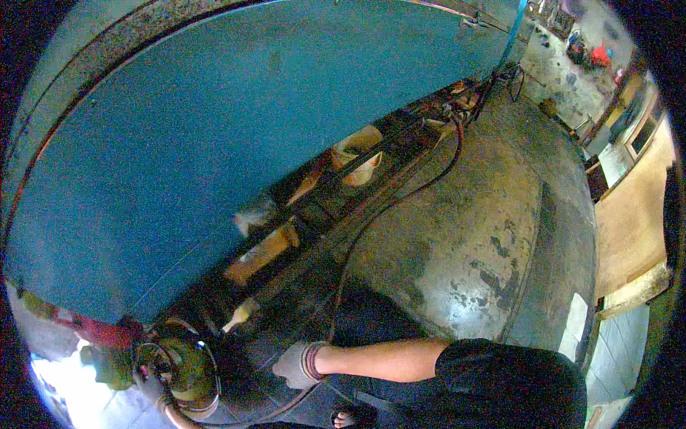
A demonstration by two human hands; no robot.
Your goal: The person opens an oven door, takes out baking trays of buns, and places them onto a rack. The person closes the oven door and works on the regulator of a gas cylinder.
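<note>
At the lower left, a greenish gas cylinder (191,372) stands on the floor with a round collar on top. My left hand (150,386), in a grey glove, reaches to this collar and its fingers close at the valve, next to a small red part. The valve itself is mostly hidden. My right hand (294,365), also gloved in grey with a striped cuff, hangs over the floor right of the cylinder. Its fingers are curled in, and the palm side cannot be seen. A dark hose (357,236) runs down behind my right wrist.
A large blue panel (214,143) fills the upper left. Along its lower edge runs a dark metal frame (321,193) holding a whitish bucket (361,168) and a brush (241,314). Worn concrete floor (443,236) lies to the right, with boards (636,214) at the far right.
</note>
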